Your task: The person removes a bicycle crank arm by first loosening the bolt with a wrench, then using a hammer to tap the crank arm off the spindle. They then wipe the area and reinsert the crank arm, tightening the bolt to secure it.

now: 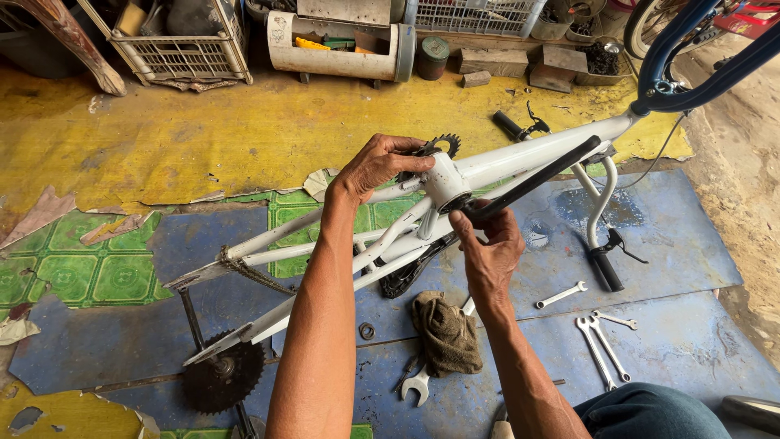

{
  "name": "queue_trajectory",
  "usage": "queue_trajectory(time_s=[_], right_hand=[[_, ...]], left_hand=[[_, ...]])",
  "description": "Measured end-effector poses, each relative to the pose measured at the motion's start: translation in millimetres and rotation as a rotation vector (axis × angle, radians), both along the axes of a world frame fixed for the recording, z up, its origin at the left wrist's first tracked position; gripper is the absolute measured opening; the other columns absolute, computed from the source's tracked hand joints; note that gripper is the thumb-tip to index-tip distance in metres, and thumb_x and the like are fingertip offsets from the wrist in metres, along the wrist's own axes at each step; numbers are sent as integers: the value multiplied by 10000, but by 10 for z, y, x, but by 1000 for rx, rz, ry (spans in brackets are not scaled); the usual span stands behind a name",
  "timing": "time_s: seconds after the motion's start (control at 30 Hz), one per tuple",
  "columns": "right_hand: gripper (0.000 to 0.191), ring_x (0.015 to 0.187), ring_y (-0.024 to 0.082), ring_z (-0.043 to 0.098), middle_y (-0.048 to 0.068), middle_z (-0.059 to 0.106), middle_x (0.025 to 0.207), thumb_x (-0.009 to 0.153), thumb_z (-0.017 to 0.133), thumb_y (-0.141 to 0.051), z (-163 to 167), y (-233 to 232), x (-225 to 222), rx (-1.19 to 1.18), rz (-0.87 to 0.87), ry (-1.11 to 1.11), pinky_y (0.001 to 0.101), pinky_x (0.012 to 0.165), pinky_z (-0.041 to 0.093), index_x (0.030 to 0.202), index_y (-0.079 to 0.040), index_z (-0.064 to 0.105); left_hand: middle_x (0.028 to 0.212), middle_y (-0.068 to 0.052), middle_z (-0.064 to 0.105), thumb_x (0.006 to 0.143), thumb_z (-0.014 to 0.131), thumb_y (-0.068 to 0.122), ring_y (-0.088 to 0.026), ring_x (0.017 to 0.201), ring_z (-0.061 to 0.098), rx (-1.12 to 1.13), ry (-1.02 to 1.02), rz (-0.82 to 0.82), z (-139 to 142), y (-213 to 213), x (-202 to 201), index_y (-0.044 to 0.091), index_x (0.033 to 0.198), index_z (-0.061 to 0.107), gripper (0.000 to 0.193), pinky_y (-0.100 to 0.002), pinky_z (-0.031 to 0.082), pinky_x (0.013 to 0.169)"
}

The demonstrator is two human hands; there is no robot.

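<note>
Left grip (380, 165) clamps white bike frame's bottom bracket shell (445, 180); right grip (487, 244) just below, pinching black crank arm (532, 179). Frame (520, 154) inverted over floor: rigid steel, heavyish, hold at shell. Rag (445, 333), wrenches (601, 345) lie below right grip.

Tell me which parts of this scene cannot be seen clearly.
- Head view: inside of the bottom bracket shell is hidden by the right hand and the black crank arm.
- Small chainring: mostly covered by the left hand.
- Blue bicycle: cut off by the top edge.
- Spanner handle: under the brown rag.
- Crate contents: too dark.
</note>
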State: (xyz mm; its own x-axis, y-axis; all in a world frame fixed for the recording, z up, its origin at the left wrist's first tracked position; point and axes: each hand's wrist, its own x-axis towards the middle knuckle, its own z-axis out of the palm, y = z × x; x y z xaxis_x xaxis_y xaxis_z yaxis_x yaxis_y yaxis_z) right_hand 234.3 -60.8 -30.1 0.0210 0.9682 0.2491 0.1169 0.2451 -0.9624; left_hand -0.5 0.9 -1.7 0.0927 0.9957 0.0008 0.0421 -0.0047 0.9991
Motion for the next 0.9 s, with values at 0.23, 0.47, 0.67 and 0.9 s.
queue_trajectory(time_s=[0.23, 0.47, 0.67, 0.9], right_hand=[[407, 820, 90, 691, 48, 721, 933, 888, 845, -324, 1, 1, 10, 147, 1, -63, 228, 623, 617, 1113, -51, 645], [420, 784, 110, 684, 72, 722, 915, 894, 842, -344, -20, 8, 10, 106, -5, -52, 261, 611, 585, 1107, -33, 657], [437, 692, 147, 676, 104, 721, 836, 869, 832, -393, -25, 7, 10, -85, -36, -27, 276, 569, 590, 1071, -36, 682], [473, 761, 137, 729, 62, 727, 905, 833, 817, -420, -64, 22, 10, -2, -58, -85, 265, 569, 658, 1085, -62, 639]], left_hand=[[1015, -107, 782, 744, 815, 354, -190, 988, 676, -2, -11, -6, 4, -4, 4, 20, 1122, 791, 505, -329, 478, 965], [1010, -103, 779, 744, 820, 346, -189, 985, 675, -2, -43, -19, 10, -9, 3, 20, 1111, 788, 492, -328, 483, 956], [1010, -100, 782, 749, 810, 352, -189, 984, 678, 1, -15, -10, 19, -9, 7, 31, 1116, 788, 488, -325, 483, 954], [999, -102, 783, 737, 812, 352, -191, 980, 675, 0, 25, 1, 11, -3, 0, 32, 1111, 798, 492, -326, 478, 957]])
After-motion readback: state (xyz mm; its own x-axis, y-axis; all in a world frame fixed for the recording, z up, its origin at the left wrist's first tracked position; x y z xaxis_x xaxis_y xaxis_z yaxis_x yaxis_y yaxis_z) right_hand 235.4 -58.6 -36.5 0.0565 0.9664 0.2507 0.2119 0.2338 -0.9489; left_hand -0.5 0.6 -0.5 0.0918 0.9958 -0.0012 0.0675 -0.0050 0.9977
